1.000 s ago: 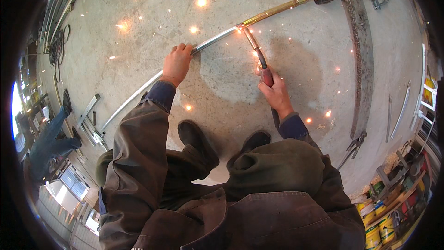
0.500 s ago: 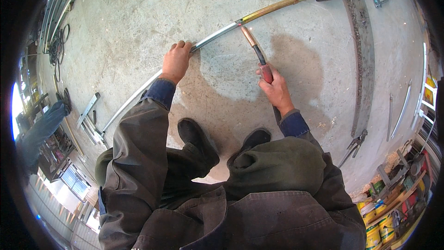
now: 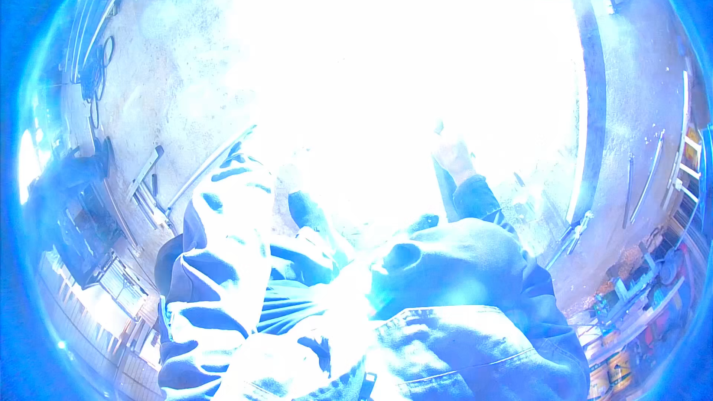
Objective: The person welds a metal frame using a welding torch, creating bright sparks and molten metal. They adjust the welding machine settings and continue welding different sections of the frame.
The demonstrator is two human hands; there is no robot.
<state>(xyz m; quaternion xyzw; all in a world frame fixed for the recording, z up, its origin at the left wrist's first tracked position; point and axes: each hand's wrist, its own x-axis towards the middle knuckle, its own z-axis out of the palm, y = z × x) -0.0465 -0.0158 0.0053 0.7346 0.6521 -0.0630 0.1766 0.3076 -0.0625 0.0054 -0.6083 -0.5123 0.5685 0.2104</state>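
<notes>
A blinding white-blue glare washes out the upper middle of the head view. My right hand (image 3: pixel 454 160) shows faintly at its lower edge, closed on a welding torch whose front end is lost in the light; the torch's dark cable (image 3: pixel 444 191) runs down beside my wrist. My left sleeve (image 3: pixel 223 208) reaches up into the brightness, and the left hand beyond it is hidden, so its fingers cannot be made out. Near that sleeve, the lower end of a long metal bar (image 3: pixel 202 171) shows on the floor; its upper stretch is swallowed by the glare.
A broad steel beam (image 3: pixel 592 104) lies along the right, with a clamp (image 3: pixel 572 238) by its near end. Metal pieces (image 3: pixel 148 178) and coiled cable (image 3: pixel 93 78) lie to the left. Thin rods (image 3: pixel 646 178) rest at far right, above clutter at lower right.
An intense light has flared up where the torch tip was close to the bar, whiting out my left hand, the torch and most of the bar. My arms stay in nearly the same place.
</notes>
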